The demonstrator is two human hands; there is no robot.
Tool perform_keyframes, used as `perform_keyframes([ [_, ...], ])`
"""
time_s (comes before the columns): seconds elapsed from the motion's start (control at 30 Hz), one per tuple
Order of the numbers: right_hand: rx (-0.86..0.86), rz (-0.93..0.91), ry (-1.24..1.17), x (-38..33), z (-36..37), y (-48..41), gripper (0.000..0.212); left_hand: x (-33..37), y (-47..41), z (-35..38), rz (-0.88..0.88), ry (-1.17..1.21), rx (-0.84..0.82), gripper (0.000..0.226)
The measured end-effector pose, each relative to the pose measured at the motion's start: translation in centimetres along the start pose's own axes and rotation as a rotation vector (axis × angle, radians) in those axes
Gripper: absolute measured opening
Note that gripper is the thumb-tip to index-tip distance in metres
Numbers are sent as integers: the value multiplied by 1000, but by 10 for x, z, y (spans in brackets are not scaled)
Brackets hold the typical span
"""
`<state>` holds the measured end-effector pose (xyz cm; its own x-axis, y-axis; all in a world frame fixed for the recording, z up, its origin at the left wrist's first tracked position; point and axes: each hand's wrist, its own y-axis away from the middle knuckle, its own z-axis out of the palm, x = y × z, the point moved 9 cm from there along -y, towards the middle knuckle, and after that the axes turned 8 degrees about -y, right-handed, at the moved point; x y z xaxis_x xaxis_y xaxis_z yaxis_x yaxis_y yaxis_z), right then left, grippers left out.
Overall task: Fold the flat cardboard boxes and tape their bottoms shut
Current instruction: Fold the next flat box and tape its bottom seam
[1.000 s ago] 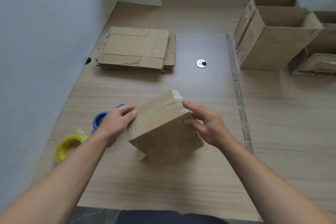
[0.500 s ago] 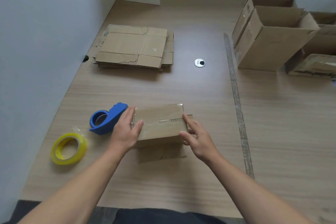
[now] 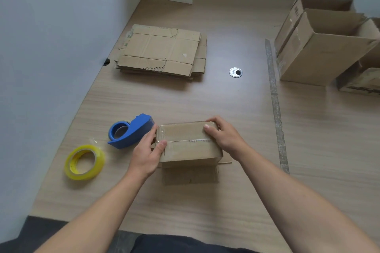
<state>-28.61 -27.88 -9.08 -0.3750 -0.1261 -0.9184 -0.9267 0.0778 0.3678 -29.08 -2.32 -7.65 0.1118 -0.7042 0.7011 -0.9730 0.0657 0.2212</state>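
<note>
Since half a second ago, my right grip has slid from the end of the small brown cardboard box onto its far right corner, with the fingers curled over the far edge. My left grip clasps the left end, thumb on the clear-taped seam. That box sits taped side up on the wooden desk, just right of a blue tape dispenser. I see a yellow tape roll lying nearby.
</note>
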Motion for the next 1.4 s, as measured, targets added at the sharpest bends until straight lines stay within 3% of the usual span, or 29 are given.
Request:
perform_keyframes([
  [0.2,109,16,-142,13,-6,-1,18,-2,8,2,-74,118,98,48],
  [0.37,198,-32,41,3,-11,-3,20,5,1,0,-67,-3,120,48],
  [0.57,295,-60,132,0,-11,8,11,-4,21,3,-30,103,39,49],
  [0.67,311,-1,18,7,-12,15,33,-7,21,1,-60,24,131,46],
  [0.77,215,32,-187,21,-9,33,55,-7,19,2,-121,-6,163,45],
  [0.9,59,27,-114,45,12,67,52,-10,22,8,-177,50,167,44],
  [1.13,344,-4,22,36,8,80,46,-21,34,19,-93,199,-31,58],
  [1.3,327,2,28,32,6,78,45,-30,35,10,-176,212,88,70],
  [1.4,350,24,-36,39,4,79,45,-39,47,8,-191,410,140,47],
])
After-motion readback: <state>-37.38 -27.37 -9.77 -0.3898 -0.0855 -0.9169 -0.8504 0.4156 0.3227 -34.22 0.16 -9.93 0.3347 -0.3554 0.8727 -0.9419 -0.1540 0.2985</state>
